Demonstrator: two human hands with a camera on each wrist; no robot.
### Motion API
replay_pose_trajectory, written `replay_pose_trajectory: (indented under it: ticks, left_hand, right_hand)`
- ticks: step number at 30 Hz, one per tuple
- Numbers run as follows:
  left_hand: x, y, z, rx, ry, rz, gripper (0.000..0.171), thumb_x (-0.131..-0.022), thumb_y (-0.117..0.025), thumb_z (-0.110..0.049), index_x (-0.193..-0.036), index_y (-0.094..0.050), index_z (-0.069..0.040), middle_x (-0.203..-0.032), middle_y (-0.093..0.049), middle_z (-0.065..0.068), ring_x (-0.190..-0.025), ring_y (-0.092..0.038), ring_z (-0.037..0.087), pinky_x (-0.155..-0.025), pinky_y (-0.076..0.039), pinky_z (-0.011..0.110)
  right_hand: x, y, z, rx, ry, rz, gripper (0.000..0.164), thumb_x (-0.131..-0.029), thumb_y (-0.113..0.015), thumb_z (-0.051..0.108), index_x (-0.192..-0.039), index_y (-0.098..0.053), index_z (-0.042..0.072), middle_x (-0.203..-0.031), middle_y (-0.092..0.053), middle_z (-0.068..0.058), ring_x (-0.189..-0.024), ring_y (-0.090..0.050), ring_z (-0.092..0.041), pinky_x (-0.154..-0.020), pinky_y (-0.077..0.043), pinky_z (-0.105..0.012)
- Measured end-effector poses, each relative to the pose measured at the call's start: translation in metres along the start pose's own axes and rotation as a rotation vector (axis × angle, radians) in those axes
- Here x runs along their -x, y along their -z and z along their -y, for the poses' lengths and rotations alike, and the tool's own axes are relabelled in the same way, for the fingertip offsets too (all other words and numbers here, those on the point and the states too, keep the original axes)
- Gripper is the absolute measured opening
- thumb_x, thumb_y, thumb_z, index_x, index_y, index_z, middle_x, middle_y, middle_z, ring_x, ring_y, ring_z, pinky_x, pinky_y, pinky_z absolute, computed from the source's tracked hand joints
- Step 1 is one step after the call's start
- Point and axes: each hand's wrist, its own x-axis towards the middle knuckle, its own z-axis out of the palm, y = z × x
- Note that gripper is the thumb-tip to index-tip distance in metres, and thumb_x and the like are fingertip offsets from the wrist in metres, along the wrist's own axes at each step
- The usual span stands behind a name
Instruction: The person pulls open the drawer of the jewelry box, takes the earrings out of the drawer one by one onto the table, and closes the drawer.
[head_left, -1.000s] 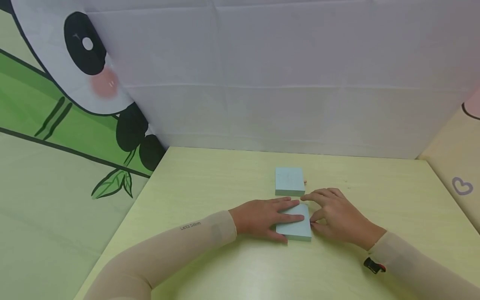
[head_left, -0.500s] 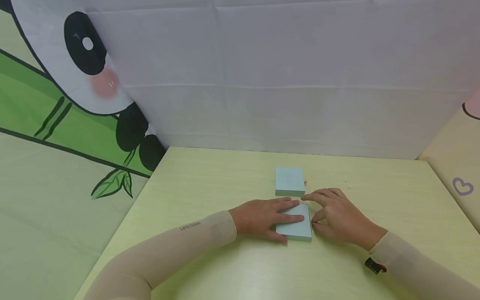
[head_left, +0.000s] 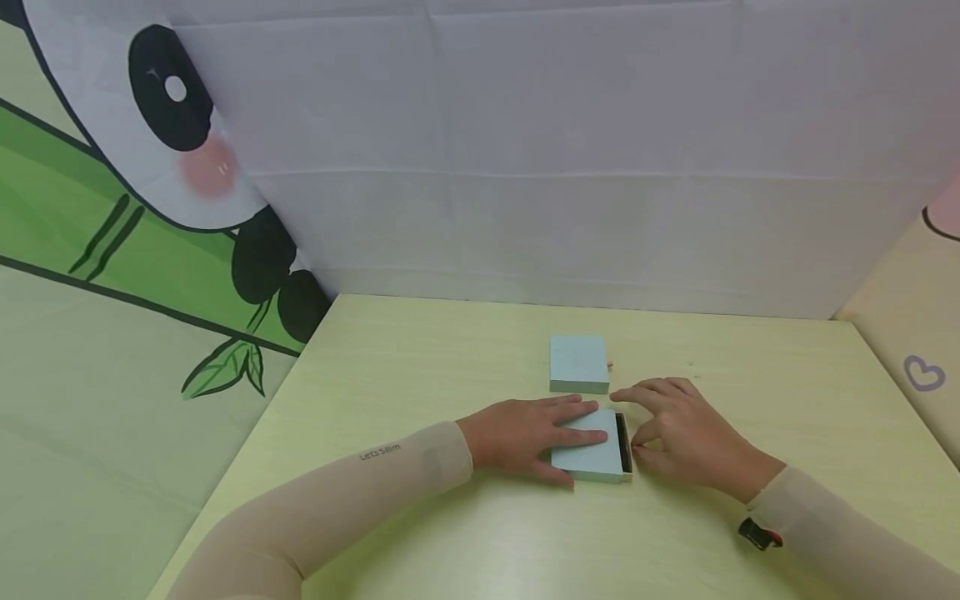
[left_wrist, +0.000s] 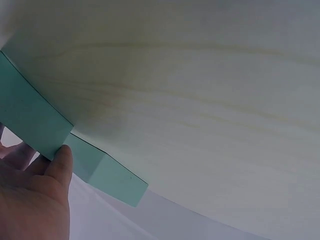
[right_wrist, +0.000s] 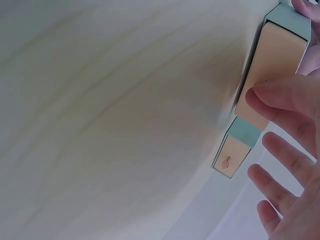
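A flat light-blue sliding drawer box (head_left: 588,462) lies on the table. My left hand (head_left: 521,435) rests across its top with the fingers spread and straight. Out of its right side sticks the drawer (head_left: 625,446), showing a narrow dark strip of its inside. In the right wrist view the drawer front (right_wrist: 277,52) is plain tan. My right hand (head_left: 678,432) pinches thumb and forefinger together at the middle of that front, the other fingers held apart; what they pinch, likely a small pull tab, is hidden. Behind lies a second light-blue box (head_left: 577,360), closed.
The second box carries a small pinkish pull tab (right_wrist: 226,162) on its tan front. Both boxes sit on a pale yellow table (head_left: 420,367). A white cloth backdrop (head_left: 570,167) rises behind it, with a cartoon-printed cloth (head_left: 247,433) at the left.
My right hand has moved slightly to the right, and the near box's drawer has slid out a little with it. My left hand stays on the box top.
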Motion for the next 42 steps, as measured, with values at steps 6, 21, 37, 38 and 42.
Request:
replay_pose_trajectory:
  ticks: [6,21,37,38,42]
  left_hand:
    - [0.000,-0.002,0.000,-0.015,-0.002,-0.005,0.084,-0.113,-0.063,-0.078,-0.186,-0.033,-0.049,-0.200,-0.024,-0.009,-0.186,-0.028,0.016,-0.126,-0.061,0.036]
    - [0.000,-0.002,0.001,-0.022,-0.004,0.000,0.085,-0.113,-0.062,-0.078,-0.186,-0.032,-0.049,-0.200,-0.023,-0.010,-0.186,-0.027,0.016,-0.128,-0.060,0.037]
    - [-0.001,0.000,0.000,0.000,0.007,0.011,0.084,-0.113,-0.063,-0.077,-0.186,-0.032,-0.050,-0.200,-0.023,-0.010,-0.187,-0.026,0.016,-0.127,-0.060,0.038]
    - [-0.001,0.001,0.000,0.004,0.007,0.013,0.084,-0.113,-0.064,-0.077,-0.186,-0.033,-0.050,-0.200,-0.023,-0.010,-0.187,-0.026,0.016,-0.128,-0.060,0.039]
    - [-0.001,0.001,-0.001,0.015,0.007,0.014,0.084,-0.113,-0.065,-0.077,-0.186,-0.033,-0.049,-0.200,-0.023,-0.009,-0.187,-0.026,0.017,-0.129,-0.060,0.040]
  right_hand:
    - [0.004,0.001,-0.003,0.012,-0.007,-0.001,0.016,-0.086,-0.099,0.014,-0.082,-0.095,0.029,-0.149,-0.082,-0.002,-0.136,-0.075,-0.035,-0.111,-0.058,-0.066]
    - [0.015,0.006,-0.010,0.021,-0.048,0.027,0.018,-0.086,-0.099,0.014,-0.081,-0.094,0.031,-0.149,-0.082,-0.002,-0.137,-0.075,-0.036,-0.111,-0.058,-0.065]
    - [0.027,0.011,-0.019,0.047,-0.083,0.044,0.017,-0.085,-0.100,0.014,-0.079,-0.094,0.029,-0.150,-0.082,-0.004,-0.139,-0.074,-0.036,-0.115,-0.056,-0.070]
    - [0.028,0.011,-0.020,0.051,-0.080,0.040,0.017,-0.085,-0.101,0.014,-0.079,-0.094,0.029,-0.149,-0.082,-0.004,-0.138,-0.074,-0.036,-0.115,-0.057,-0.069]
    - [0.031,0.013,-0.024,0.055,-0.076,0.031,0.018,-0.083,-0.101,0.014,-0.079,-0.094,0.029,-0.149,-0.082,-0.004,-0.137,-0.075,-0.038,-0.113,-0.057,-0.069]
